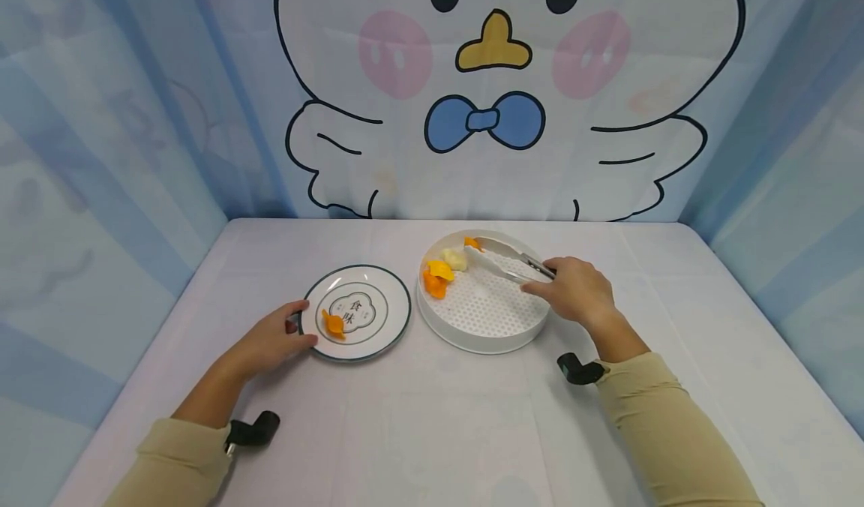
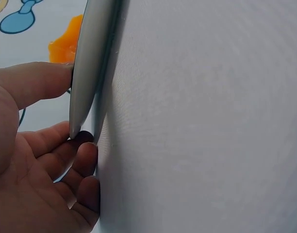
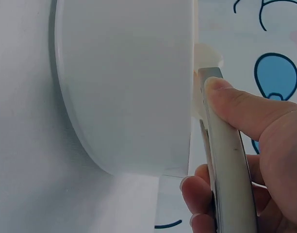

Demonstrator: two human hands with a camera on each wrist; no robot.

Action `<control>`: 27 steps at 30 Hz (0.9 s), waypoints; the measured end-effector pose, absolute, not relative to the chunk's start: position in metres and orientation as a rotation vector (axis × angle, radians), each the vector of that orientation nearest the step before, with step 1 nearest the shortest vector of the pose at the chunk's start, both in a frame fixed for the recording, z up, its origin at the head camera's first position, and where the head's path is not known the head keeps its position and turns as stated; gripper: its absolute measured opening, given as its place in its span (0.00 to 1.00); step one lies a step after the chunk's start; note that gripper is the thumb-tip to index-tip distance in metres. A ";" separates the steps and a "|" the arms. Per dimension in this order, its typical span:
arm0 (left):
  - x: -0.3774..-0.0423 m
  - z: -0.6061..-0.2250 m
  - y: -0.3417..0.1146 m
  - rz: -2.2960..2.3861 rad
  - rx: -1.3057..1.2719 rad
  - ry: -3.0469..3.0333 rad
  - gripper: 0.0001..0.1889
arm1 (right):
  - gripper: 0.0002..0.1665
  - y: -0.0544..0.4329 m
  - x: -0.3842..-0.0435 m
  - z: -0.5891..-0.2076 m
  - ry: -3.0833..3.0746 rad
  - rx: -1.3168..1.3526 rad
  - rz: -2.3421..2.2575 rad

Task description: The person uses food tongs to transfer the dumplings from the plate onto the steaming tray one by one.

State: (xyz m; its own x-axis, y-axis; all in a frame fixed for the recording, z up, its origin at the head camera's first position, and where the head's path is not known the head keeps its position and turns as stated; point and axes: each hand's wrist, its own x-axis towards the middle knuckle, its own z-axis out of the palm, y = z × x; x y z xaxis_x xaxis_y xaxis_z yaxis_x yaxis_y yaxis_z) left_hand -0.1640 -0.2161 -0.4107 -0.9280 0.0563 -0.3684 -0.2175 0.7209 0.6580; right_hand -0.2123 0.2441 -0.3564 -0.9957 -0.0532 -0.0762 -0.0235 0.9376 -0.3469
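Observation:
At the left, my left hand [image 1: 280, 334] grips the rim of a white plate [image 1: 385, 297] with a dark edge, thumb on top and fingers around the underside. An orange piece [image 1: 334, 325], shaped like a small dumpling, lies on that plate. My right hand [image 1: 574, 288] holds metal tongs [image 3: 231, 160] above a round white steamer tray [image 1: 499, 343] with a perforated bottom. The tongs' tips are beside an orange piece [image 1: 472, 243] at the tray's back; whether they pinch it I cannot tell. A pale yellow piece [image 1: 454, 259], a yellow piece [image 1: 441, 270] and another orange piece [image 1: 434, 285] lie at the tray's left.
Plate and tray stand side by side on a white-covered table [image 1: 432, 424], a narrow gap between them. Behind the table hangs a curtain [image 1: 486, 177] with a cartoon figure; blue curtains flank both sides. A black wrist camera [image 1: 253, 429] projects beside the left sleeve.

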 end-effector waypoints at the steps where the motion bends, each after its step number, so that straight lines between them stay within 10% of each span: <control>1: -0.164 -0.410 -0.216 1.043 -0.122 2.563 0.42 | 0.46 0.244 -0.212 -0.357 3.007 -0.058 -0.533; 27: -0.164 -0.411 -0.216 1.034 -0.069 2.589 0.42 | 0.48 0.234 -0.204 -0.348 3.054 -0.113 -0.590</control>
State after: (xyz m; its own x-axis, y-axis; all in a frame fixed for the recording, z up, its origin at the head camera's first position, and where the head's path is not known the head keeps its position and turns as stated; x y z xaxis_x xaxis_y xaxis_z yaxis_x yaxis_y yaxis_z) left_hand -0.1639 -0.2158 -0.4114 -0.9374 0.0833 -0.3382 -0.1727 0.7322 0.6589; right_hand -0.2037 0.2338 -0.3481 -0.9970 -0.0766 -0.0146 -0.0657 0.9254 -0.3732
